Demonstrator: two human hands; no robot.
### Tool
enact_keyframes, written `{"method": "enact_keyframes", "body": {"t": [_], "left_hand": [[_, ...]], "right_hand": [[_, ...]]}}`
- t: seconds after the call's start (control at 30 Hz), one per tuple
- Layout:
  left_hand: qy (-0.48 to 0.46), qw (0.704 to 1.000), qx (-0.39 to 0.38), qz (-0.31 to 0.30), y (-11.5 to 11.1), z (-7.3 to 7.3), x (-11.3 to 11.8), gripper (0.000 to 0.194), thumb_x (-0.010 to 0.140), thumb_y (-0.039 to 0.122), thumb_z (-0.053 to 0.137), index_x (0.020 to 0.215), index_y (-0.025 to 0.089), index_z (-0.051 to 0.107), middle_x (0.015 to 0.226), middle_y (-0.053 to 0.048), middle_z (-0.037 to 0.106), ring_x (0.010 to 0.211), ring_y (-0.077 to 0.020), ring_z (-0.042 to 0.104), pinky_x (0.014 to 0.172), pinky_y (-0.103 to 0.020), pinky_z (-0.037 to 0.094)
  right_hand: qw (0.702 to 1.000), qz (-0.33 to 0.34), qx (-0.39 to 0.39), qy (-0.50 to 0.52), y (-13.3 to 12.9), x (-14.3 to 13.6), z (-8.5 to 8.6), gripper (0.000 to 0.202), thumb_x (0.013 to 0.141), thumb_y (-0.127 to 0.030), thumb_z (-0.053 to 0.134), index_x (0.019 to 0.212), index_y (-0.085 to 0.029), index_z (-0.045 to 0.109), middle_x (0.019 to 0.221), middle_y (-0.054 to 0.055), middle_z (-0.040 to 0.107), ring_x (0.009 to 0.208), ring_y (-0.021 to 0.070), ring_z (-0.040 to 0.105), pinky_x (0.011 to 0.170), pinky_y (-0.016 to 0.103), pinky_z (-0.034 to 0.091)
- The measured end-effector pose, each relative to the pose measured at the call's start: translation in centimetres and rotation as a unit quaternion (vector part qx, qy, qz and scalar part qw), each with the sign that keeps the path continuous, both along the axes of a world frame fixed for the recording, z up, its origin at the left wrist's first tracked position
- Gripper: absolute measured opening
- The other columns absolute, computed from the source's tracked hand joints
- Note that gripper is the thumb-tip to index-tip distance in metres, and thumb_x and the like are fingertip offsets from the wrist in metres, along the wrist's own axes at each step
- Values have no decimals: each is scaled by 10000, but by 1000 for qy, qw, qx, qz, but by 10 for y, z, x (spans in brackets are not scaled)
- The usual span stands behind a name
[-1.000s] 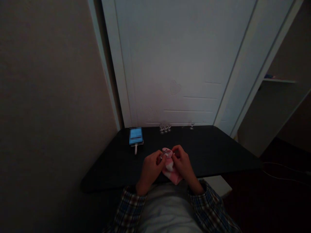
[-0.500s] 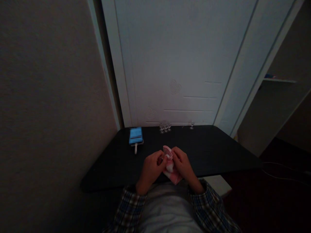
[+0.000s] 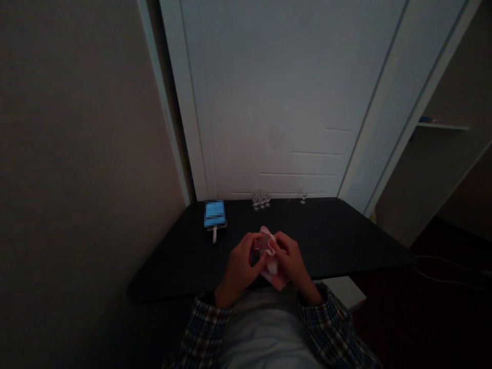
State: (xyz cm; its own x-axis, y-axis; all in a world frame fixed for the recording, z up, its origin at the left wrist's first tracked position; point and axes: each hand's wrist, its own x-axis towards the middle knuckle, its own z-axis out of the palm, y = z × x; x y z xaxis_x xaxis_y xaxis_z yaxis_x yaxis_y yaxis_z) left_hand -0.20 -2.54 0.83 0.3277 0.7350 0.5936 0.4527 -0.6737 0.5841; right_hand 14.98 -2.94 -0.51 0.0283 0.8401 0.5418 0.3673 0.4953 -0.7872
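- Left hand (image 3: 240, 264) and right hand (image 3: 291, 253) clamp the pink-and-white cloth (image 3: 273, 271) at the table's (image 3: 180, 259) six o'clock, pinching opposite sides, probably for steadiness!
- Small glasses (image 3: 261, 201) bunch at twelve, lit screen (image 3: 214, 213) at ten, seemingly leaving working room.

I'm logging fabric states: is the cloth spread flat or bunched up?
Bunched up: the pink-and-white cloth is gathered between left hand and right hand.

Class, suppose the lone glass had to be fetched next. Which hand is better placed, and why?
Probably the right hand: the lone glass stands toward its side, nearer to it than to the left hand. Both hands hold the pink cloth, so neither is free.
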Motion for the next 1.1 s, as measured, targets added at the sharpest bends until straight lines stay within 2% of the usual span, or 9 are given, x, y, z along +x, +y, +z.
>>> {"method": "enact_keyframes", "body": {"t": [0.17,0.27,0.37,0.47,0.63,0.77,0.9,1.0,1.1], "left_hand": [[-4,1000,-3,-16,-2,2,1,320,795,236,497,1112,208,461,926,-35,535,667,-128,505,575,-238,418],[-7,1000,-1,-16,-1,2,1,260,806,237,485,1064,206,483,947,-43,531,722,-141,517,583,-238,424],[6,1000,2,-17,0,0,1,212,819,250,483,1025,211,510,931,-33,540,696,-132,509,580,-238,420],[9,1000,6,-4,3,-2,1,222,811,250,504,1031,218,513,915,-21,557,667,-126,507,595,-245,420],[-24,999,-9,31,5,-3,0,231,798,245,518,1027,217,499,929,-23,591,809,-158,568,703,-264,442],[-22,998,-27,52,5,-3,-1,212,818,268,488,1022,213,502,863,-15,600,746,-154,578,665,-259,441],[-24,997,-19,64,6,-3,-1,215,816,246,472,1024,202,507,848,-20,598,737,-153,577,656,-256,441],[-22,996,-27,82,7,-4,-1,214,824,289,469,1014,198,506,801,-11,584,689,-147,567,618,-247,434],[-21,994,-32,101,9,-4,0,203,830,330,465,979,199,508,755,7,565,655,-138,560,601,-239,420]], "right_hand": [[1000,-20,4,6,-2,-1,0,255,866,-349,460,678,-184,513,654,-22,505,627,117,471,573,218,352],[1000,-23,2,15,-2,-1,-1,248,862,-352,467,688,-183,518,662,-21,514,630,116,476,577,218,359],[999,-25,-5,28,0,0,-2,239,862,-351,464,703,-184,528,664,-18,521,635,120,485,574,218,368],[999,-14,-4,38,-1,0,0,221,873,-328,443,737,-186,542,695,-11,539,660,125,505,598,220,384],[999,26,9,39,-4,-1,6,184,880,-321,424,888,-195,558,803,5,585,735,138,556,656,226,416],[998,7,-5,55,-2,-3,2,174,846,-343,487,948,-205,513,812,3,595,693,135,568,604,220,422],[997,-42,-14,68,1,-2,-3,199,795,-337,567,909,-212,462,739,-24,555,627,123,541,556,215,400],[994,-86,6,74,3,0,-3,177,775,-301,592,839,-210,454,745,-27,514,615,112,496,553,215,384],[996,-78,34,40,4,1,0,135,811,-280,545,721,-198,486,715,-24,478,638,113,469,579,222,371]]}}
